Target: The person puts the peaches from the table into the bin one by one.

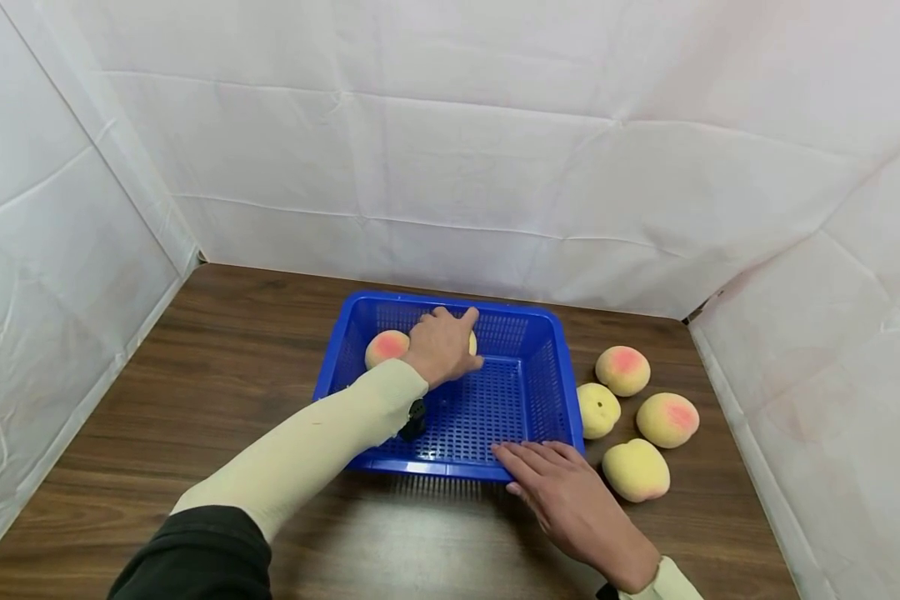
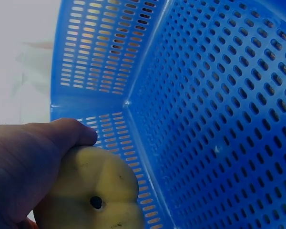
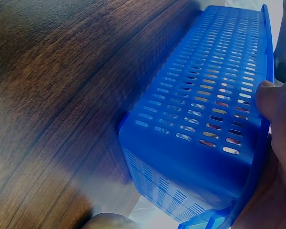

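Note:
A blue plastic basket with slotted walls stands on the table. My left hand reaches into its far side and grips a yellow peach. In the left wrist view the thumb lies along the peach's side, and its dark stem hole faces the camera. Another peach with a pink blush sits in the basket, left of this hand. My right hand holds the basket's near right corner, fingers over the rim and thumb outside. My left forearm hides part of the basket's left side.
To the basket's right lie several peaches: one against its wall, a pink-blushed peach behind, another peach farther right, and a near peach. White sheeting encloses the wooden table at the back and sides.

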The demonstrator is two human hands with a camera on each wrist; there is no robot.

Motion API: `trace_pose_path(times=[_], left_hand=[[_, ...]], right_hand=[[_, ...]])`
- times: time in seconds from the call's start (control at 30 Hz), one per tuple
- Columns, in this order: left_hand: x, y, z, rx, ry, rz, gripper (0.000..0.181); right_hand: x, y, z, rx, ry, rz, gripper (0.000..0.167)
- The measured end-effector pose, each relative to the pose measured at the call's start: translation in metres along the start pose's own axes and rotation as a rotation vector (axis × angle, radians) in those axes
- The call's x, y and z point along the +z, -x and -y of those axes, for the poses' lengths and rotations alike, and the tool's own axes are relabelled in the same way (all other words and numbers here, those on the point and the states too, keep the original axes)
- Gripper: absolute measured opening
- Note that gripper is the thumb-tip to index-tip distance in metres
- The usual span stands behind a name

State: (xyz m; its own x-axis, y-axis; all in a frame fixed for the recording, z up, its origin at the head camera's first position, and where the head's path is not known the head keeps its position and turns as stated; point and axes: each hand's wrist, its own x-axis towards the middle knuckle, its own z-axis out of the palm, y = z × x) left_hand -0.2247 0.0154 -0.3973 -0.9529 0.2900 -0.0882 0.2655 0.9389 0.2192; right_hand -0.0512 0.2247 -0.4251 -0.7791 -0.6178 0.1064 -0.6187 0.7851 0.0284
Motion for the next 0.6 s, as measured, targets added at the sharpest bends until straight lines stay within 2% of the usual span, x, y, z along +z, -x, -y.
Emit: trace_pose_path(times=[0.27, 0.6], left_hand=[[0.0084, -0.0011, -0.0001, -0.01, -0.041, -0.01, 0.07], [0.0102, 0.0, 0.0009, -0.024, -0.052, 0.008, 0.072]], right_hand=[[-0.0004, -0.0004, 0.0008, 0.001, 0.001, 0.008, 0.046], [-0.0014, 0.0001, 0.0029, 0.014, -0.01, 0.02, 0.047]])
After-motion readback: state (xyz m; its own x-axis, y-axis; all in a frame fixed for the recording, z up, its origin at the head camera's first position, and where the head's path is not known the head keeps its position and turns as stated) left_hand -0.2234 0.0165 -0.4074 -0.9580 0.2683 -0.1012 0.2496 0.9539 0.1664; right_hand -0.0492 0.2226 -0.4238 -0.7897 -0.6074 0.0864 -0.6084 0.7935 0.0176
